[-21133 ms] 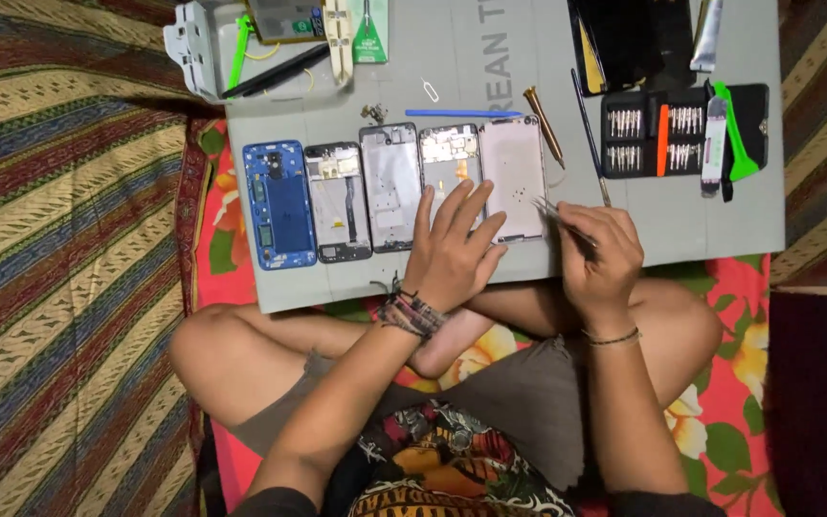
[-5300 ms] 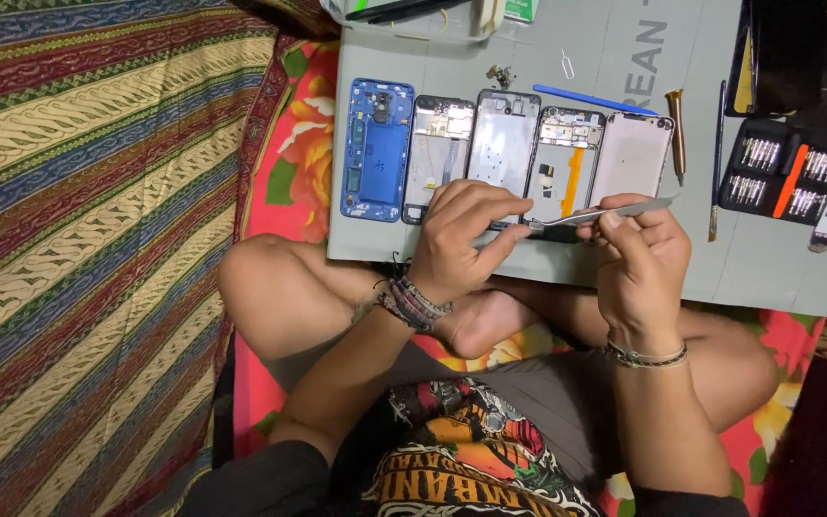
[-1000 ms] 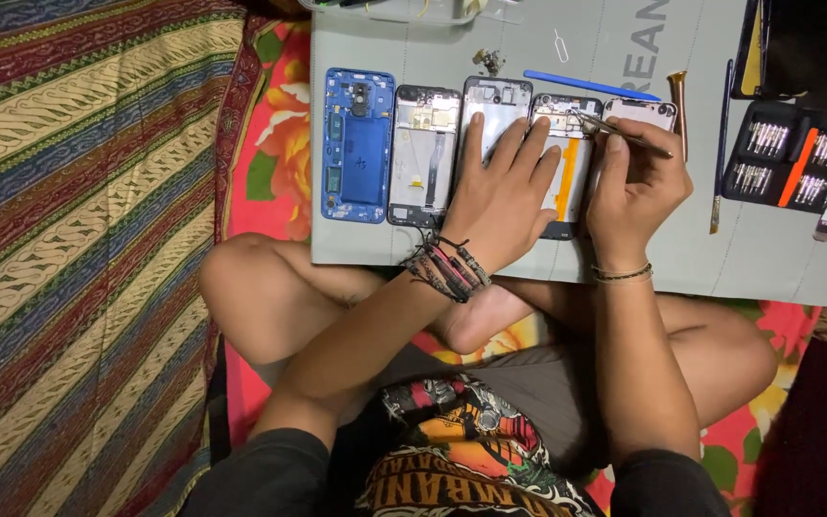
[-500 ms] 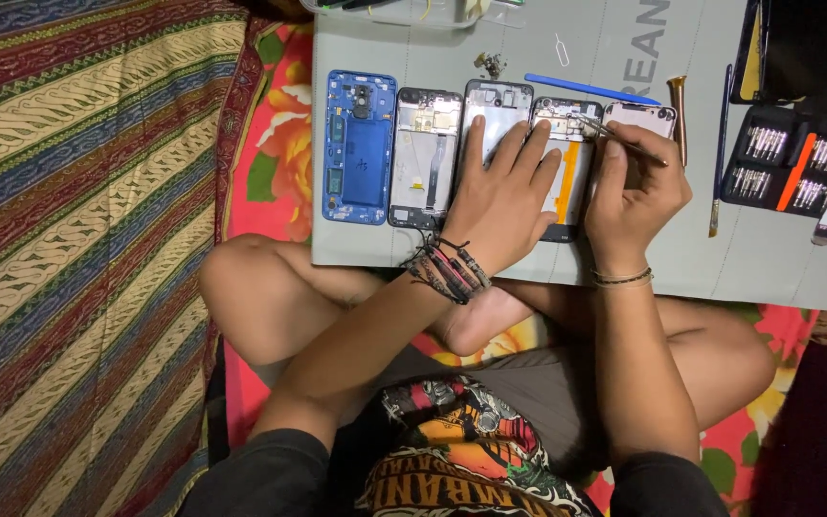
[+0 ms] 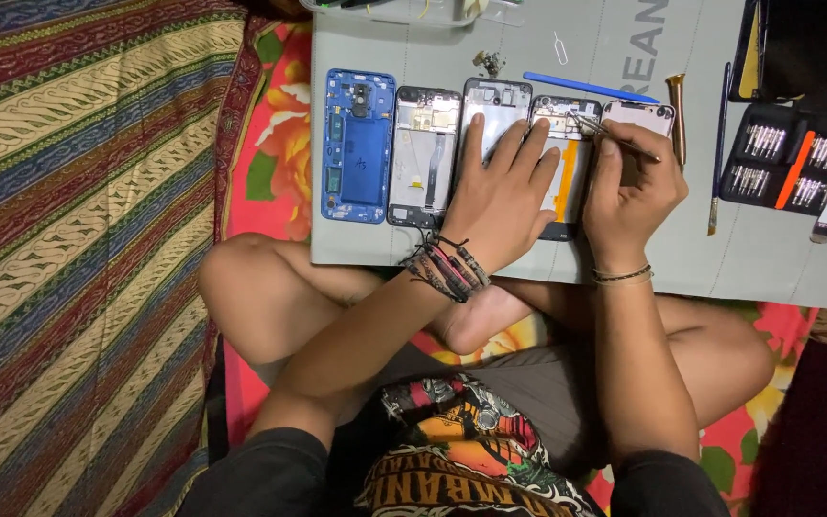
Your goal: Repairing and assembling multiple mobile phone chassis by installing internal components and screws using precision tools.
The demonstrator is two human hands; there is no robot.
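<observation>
- Left hand (image 5: 504, 196): palm down, fingers spread flat, pressing on the opened black phone body with the orange strip (image 5: 567, 163) and the pale phone panel (image 5: 492, 110) beside it; it grips nothing.
- Right hand (image 5: 629, 191): fingers pinched shut on thin metal tweezers (image 5: 614, 139), tips angled onto the top of the opened phone body.
- Both forearms reach forward over crossed legs.
- The phones lie in a row on the grey work mat (image 5: 624, 258), with a blue phone frame (image 5: 359, 144) at the far left.
- A black screwdriver bit case (image 5: 787, 158) lies well to the right.
</observation>
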